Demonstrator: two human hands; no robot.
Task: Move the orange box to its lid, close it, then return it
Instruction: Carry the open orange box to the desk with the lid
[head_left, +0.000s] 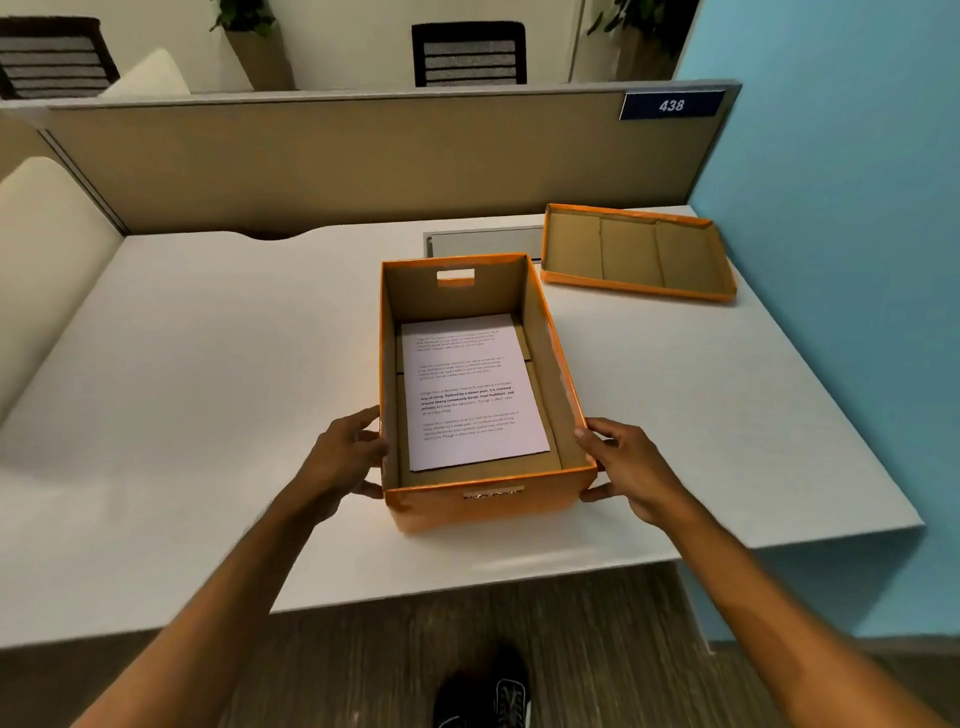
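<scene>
Head view: left hand (345, 457) and right hand (631, 470) clamp orange box (483, 501) near corners, two-sided grip for level carry (paper (470, 392) inside); lid (636, 254) upturned far right on surface (208, 364), well apart.

White desk (208, 364); beige partition (337, 161); sign "438" (671, 105); black shoe (483, 691).

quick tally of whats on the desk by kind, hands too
orange box: 1
orange lid, lying upside down: 1
printed sheet inside the box: 1
hands on the box, left hand and right hand: 2
total: 5
</scene>
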